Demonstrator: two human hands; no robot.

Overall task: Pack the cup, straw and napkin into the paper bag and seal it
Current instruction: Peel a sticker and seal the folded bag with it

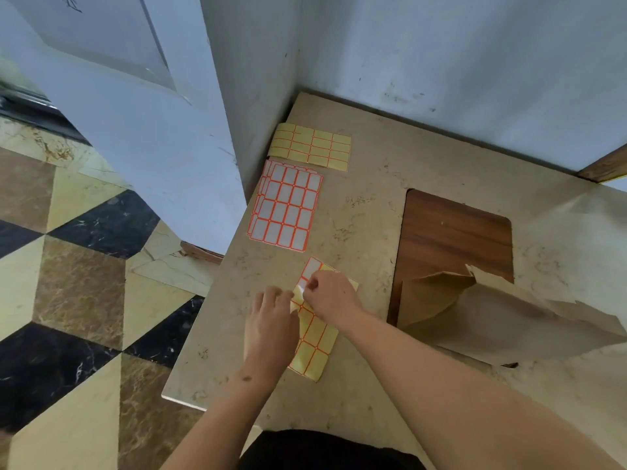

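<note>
The paper bag (502, 320) lies on its side at the right of the beige marble-patterned tabletop (373, 215), its crumpled open mouth turned toward the middle of the table and resting partly over a dark wood-grain inset panel (451, 232). The cup, straw and napkin cannot be seen; whether they are inside the bag cannot be told.

Left of the bag, well apart from it, a partly used label sheet (317, 337) with orange-bordered stickers on yellow backing lies under both hands. The right hand (330, 296) pinches a small white sticker (300, 290) at the sheet's upper left, fingers curled on it, and the right forearm crosses the table just in front of the bag's near edge. The left hand (269, 320) presses on the sheet's left edge, its fingers bent at the tips against the paper.

Farther back, near the wall corner, a stack of full white label sheets (285, 206) lies beside the table's left edge, and beyond it a yellow emptied backing sheet (310, 147). A white door panel (135, 113) stands to the left over a floor of beige, brown and black tiles (74, 283).
</note>
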